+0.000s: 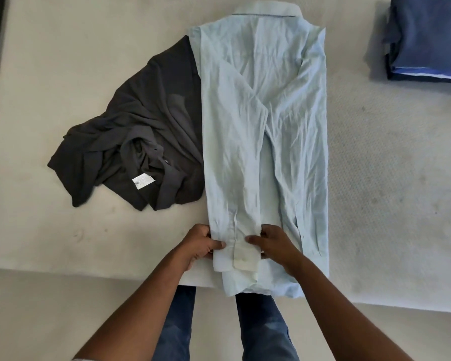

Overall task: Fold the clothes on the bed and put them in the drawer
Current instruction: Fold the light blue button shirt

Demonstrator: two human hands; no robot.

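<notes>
A pale blue long-sleeved shirt lies face down on the bed, collar at the far end, both sides and sleeves folded inward into a long strip. Its hem hangs over the near edge. My left hand pinches the left side of a sleeve cuff near the hem. My right hand grips the cuff's right side. A crumpled dark grey T-shirt with a white label lies to the left, partly under the blue shirt.
A stack of folded blue clothes sits at the far right of the bed. The bed's near edge runs across the lower frame, with beige floor and my jeans-clad legs below it. A dark strip borders the far left.
</notes>
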